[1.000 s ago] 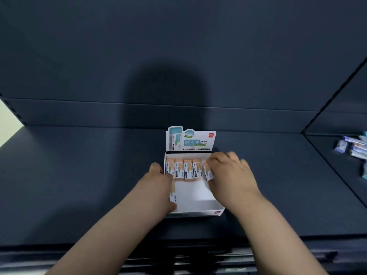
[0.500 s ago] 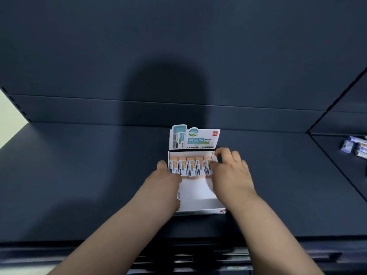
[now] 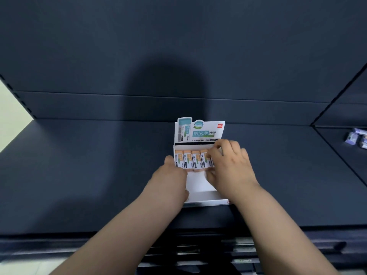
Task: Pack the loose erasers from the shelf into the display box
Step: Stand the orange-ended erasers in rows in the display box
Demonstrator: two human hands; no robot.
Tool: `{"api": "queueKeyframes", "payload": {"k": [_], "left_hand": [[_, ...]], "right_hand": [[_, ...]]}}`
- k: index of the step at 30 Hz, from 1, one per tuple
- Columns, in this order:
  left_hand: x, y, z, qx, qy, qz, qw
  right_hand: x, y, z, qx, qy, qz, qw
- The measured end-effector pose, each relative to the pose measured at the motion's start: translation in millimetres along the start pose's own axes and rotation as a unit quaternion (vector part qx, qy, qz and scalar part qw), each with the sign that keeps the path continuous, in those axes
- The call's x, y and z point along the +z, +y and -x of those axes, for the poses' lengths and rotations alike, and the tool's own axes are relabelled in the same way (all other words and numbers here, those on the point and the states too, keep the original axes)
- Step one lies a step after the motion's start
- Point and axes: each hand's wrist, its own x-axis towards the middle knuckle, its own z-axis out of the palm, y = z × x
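My left hand (image 3: 172,180) grips the display box's (image 3: 200,192) left wall; my right hand (image 3: 231,165) presses curled fingers on the erasers (image 3: 193,158) rowed along its back edge. The box sits at the shelf's (image 3: 79,165) front lip, its front half bare.

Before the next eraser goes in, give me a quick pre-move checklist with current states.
1. Display box flat on the shelf: ok.
2. Back row of erasers side by side: ok.
3. Free space in front of that row: ok.
4. Right hand clear of the row: not ok, fingers on its right end.
5. Left hand empty: cannot tell.
6. Loose erasers on the shelf at far right: ok.
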Motion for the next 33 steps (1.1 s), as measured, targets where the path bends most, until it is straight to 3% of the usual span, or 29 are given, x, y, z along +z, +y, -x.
{"api": "queueKeyframes", "payload": {"k": [11,24,33], "left_hand": [[-1,-2,-2,0.01,0.001,-0.004,1.0],[13,22,3,0.058,0.024,0.095,0.993],[16,40,-1,0.073,0.028,0.107,0.991]], "right_hand": [[5,0,-6,0.051,-0.013,-0.059,0.997],[-2,39,9,0.088,-0.059,-0.154,0.982],[-6,61,18,0.097,-0.053,-0.153,0.982]]}}
